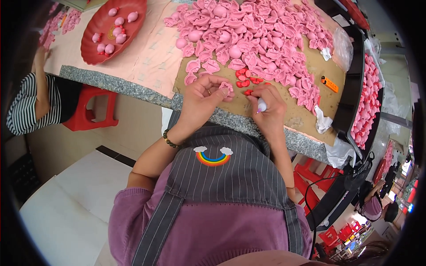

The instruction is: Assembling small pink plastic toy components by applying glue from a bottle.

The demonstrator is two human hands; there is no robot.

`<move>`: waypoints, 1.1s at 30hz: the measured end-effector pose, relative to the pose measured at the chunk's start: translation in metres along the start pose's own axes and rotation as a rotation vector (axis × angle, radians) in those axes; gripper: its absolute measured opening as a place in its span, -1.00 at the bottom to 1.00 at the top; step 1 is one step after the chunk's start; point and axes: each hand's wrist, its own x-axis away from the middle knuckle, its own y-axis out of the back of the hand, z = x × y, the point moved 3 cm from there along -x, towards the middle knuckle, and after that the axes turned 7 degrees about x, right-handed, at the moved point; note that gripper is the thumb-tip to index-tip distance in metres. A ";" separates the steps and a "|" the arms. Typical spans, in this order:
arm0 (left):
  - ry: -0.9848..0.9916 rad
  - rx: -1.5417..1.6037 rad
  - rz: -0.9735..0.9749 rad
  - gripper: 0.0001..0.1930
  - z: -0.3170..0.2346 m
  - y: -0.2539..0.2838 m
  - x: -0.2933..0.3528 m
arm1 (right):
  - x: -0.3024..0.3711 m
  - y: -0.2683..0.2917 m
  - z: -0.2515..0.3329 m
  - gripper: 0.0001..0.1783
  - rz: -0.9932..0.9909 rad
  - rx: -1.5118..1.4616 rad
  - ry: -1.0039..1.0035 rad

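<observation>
My left hand (200,98) is closed on a small pink piece with a ruffled edge (226,88), held between thumb and fingers above the board. To its right, my right hand (271,106) grips a small white bottle with a purple tip (261,105), its tip pointing down toward me. The fingertips of that same hand are at a small red piece (248,92); they seem to pinch it. Several loose red pieces (243,76) lie just beyond both hands. A large heap of pink ruffled pieces and rounded pink parts (262,40) spreads over the table behind them.
A brown board (326,116) covers the granite-edged table (133,91) before me. An orange cutter (329,84) and crumpled white tissue (322,120) lie to the right, beside a black tray of pink and red pieces (366,106). A red dish (91,49) holds pink balls. Another person's arm (41,84) is at far left.
</observation>
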 end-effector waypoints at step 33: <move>0.105 0.193 0.081 -0.79 0.018 -0.034 0.004 | 0.026 0.007 0.010 -0.75 -0.019 -0.684 -0.531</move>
